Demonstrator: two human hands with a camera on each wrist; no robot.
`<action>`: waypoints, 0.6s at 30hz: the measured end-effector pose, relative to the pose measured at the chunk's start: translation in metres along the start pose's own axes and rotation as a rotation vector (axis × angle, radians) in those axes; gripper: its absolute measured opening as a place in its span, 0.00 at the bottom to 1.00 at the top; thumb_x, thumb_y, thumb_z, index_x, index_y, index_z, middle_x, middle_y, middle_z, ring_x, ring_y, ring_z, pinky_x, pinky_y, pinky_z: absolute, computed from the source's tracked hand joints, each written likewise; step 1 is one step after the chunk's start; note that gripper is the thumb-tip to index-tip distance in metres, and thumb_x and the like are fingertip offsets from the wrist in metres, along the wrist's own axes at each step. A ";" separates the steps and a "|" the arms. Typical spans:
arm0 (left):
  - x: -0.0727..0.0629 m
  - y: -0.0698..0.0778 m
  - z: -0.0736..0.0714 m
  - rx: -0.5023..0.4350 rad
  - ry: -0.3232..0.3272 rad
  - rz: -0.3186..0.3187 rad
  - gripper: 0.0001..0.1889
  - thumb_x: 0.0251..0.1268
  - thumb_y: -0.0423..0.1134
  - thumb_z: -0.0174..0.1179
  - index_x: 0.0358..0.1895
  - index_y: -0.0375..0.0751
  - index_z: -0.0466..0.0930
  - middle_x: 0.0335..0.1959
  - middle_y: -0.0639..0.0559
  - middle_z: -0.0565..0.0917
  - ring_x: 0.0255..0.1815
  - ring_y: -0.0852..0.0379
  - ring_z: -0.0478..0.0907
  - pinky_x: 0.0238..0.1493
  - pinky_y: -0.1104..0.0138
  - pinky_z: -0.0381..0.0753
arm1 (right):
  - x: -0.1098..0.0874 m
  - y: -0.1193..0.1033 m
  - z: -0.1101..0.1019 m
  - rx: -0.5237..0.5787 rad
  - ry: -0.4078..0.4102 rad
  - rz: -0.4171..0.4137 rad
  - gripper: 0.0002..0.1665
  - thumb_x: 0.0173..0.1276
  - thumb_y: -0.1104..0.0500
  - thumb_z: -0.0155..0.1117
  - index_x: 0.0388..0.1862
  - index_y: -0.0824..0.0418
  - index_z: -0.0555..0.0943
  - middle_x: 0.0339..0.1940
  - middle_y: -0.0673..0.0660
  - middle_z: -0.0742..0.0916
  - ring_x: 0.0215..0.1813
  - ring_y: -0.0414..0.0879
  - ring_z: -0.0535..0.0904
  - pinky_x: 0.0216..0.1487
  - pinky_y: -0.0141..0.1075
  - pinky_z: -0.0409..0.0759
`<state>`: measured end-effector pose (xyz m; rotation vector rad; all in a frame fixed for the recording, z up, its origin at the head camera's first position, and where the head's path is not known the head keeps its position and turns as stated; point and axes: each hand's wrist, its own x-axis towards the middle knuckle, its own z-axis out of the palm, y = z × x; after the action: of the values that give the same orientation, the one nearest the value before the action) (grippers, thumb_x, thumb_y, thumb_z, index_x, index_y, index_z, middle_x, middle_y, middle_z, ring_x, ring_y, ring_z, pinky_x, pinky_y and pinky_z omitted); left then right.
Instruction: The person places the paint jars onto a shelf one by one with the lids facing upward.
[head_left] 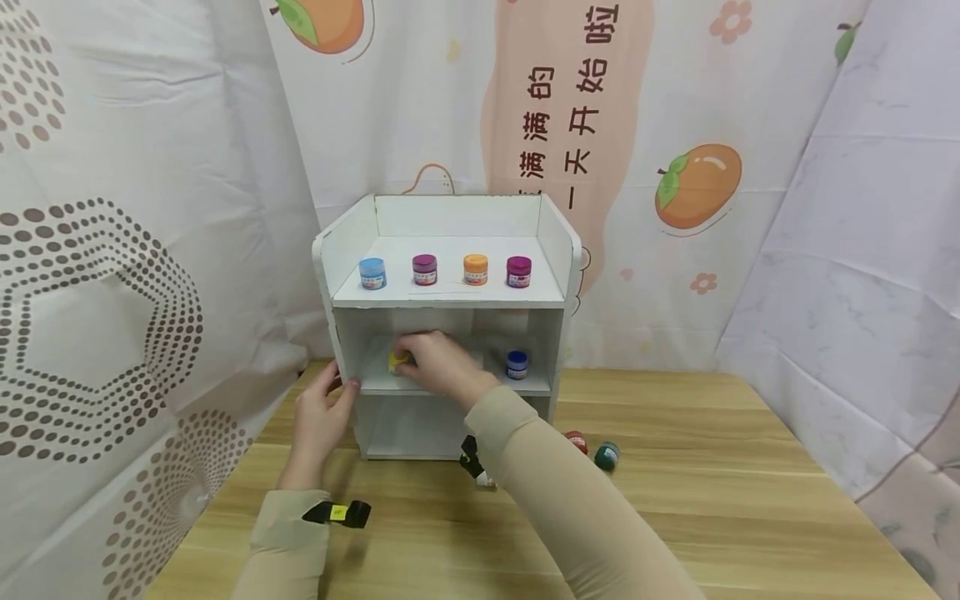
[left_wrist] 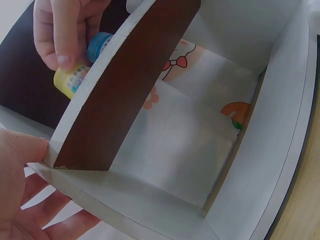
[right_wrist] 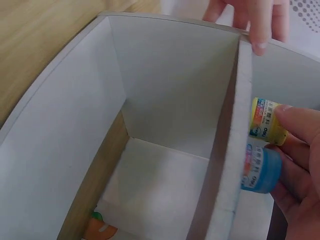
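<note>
— Gripped what with the right hand?

— Pinched a small yellow cylindrical plastic jar between thumb and fingers, a narrow hold; kept to the left half of the middle board of a white open-fronted three-tier shelf unit; couldn't tell whether resting on that board or lifted.

— And with the left hand?

— Clasped the front edge of the unit's left side wall, thumb by the end of the middle board, other fingers outside.

— Feared what from there?

— Chiefly a knock to the small turquoise-blue cylindrical jar, just beside the yellow jar and close to the right fingers; could have toppled through a careless loosening of the pinch or a snagged knuckle.

— Suspected anything else?

— Yes, a tilting unit, from too hard a pull on the left; might have sent sliding the four small colourful lidded jars on the top board, plus the small dark-blue jar below.
</note>
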<state>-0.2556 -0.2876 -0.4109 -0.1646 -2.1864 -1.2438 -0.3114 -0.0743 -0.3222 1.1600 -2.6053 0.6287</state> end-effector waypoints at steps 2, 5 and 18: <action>0.000 0.000 0.001 0.002 0.002 -0.003 0.25 0.75 0.38 0.61 0.71 0.38 0.73 0.63 0.35 0.79 0.60 0.34 0.79 0.48 0.42 0.85 | 0.000 0.000 0.003 -0.008 -0.004 -0.002 0.08 0.72 0.56 0.70 0.47 0.55 0.86 0.42 0.48 0.89 0.42 0.38 0.83 0.47 0.30 0.82; 0.001 -0.001 0.001 -0.002 0.008 0.001 0.25 0.74 0.38 0.61 0.71 0.38 0.73 0.62 0.35 0.80 0.60 0.34 0.79 0.48 0.42 0.85 | 0.000 0.000 0.005 -0.013 -0.009 -0.008 0.08 0.73 0.56 0.69 0.48 0.55 0.86 0.42 0.48 0.89 0.41 0.38 0.83 0.46 0.30 0.82; 0.001 -0.001 0.001 -0.001 0.007 -0.011 0.25 0.74 0.38 0.61 0.71 0.38 0.73 0.64 0.36 0.79 0.60 0.35 0.79 0.49 0.43 0.85 | -0.003 0.004 0.004 -0.056 0.036 -0.057 0.11 0.73 0.58 0.68 0.52 0.57 0.87 0.48 0.49 0.88 0.50 0.41 0.83 0.55 0.31 0.81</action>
<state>-0.2574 -0.2873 -0.4113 -0.1495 -2.1836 -1.2500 -0.3121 -0.0719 -0.3280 1.1896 -2.5332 0.5563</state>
